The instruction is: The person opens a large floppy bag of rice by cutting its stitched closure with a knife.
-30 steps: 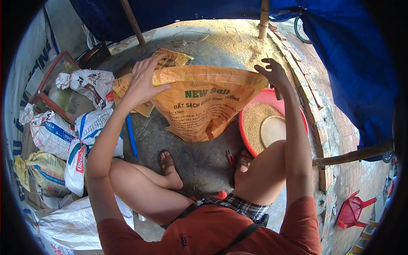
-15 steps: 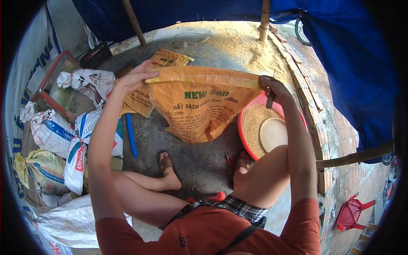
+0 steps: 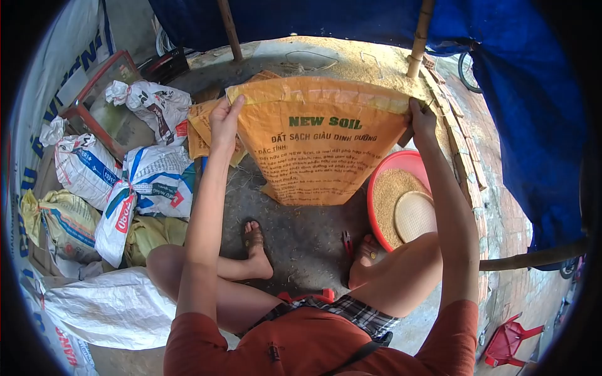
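An orange "NEW SOIL" sack hangs stretched between my two hands, its printed face toward me. At its top left corner, my left hand pinches the edge between thumb and fingers. The top right corner is gripped by my right hand, which also has a dark, flat object against its palm; I cannot make out what that is. More orange sacks lie on the floor behind my left hand, partly hidden.
Right of the sack stands a red basin of grain with a round sieve. Filled white sacks crowd the left. Red-handled pliers lie by my foot. A red stool is at lower right; grain covers the floor behind.
The orange sack is pulled flatter and wider, and its print is now easier to read. Both hands still hold its top corners. The whole view has shifted slightly.
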Demonstrator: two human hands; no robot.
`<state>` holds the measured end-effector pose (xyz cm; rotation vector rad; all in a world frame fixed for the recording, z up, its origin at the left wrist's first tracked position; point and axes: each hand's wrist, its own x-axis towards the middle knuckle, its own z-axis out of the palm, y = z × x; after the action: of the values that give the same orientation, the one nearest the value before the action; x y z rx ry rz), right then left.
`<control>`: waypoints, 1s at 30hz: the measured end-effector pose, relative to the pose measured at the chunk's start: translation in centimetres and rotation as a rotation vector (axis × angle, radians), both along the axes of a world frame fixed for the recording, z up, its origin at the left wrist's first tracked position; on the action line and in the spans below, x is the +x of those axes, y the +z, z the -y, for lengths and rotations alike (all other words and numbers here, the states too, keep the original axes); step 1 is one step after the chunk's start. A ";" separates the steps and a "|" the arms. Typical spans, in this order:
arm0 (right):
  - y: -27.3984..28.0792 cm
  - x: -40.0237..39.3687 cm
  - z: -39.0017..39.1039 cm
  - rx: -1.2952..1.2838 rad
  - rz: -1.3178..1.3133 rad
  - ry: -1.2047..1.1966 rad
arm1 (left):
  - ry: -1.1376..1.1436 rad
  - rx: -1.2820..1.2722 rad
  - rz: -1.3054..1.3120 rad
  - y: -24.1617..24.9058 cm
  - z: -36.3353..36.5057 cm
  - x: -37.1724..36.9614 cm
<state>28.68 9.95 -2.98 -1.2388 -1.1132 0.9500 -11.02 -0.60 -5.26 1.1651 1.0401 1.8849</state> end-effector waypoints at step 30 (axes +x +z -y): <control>2.0 -18.3 14.5 -0.143 0.007 1.010 | -0.210 -0.177 -0.661 3.7 2.4 -1.9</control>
<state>10.40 -4.53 -0.98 -0.7353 -1.7388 1.7869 -12.92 -2.96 -1.54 1.7639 1.3285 1.2304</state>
